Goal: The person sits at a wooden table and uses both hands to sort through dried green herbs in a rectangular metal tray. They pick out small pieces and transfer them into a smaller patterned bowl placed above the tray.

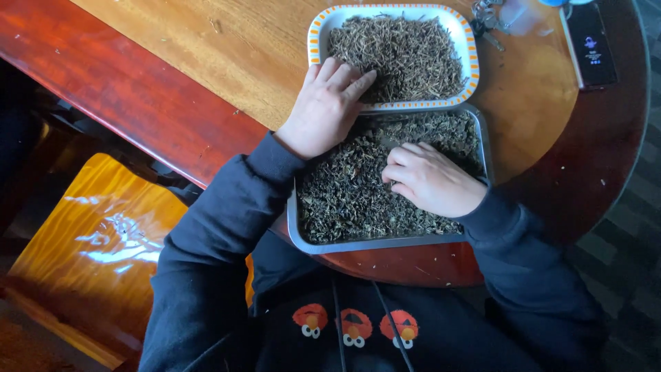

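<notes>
Right hand (430,178) knuckles up, fingers curled down into dark dried leaves (344,193) in metal tray (297,231), grip unclear. Left hand (326,103) flat, fingers loosely spread, over white orange-rimmed tray (315,41) of dried stems (406,52) beyond.

The right hand (430,179) covers part of the dark dried leaves (351,193) in the metal tray (297,227); its fingertips are buried, grip indeterminate. The keys (485,17) and a blue object (554,3) at the far edge are cropped. The black device (591,45) screen is too small to read.
</notes>
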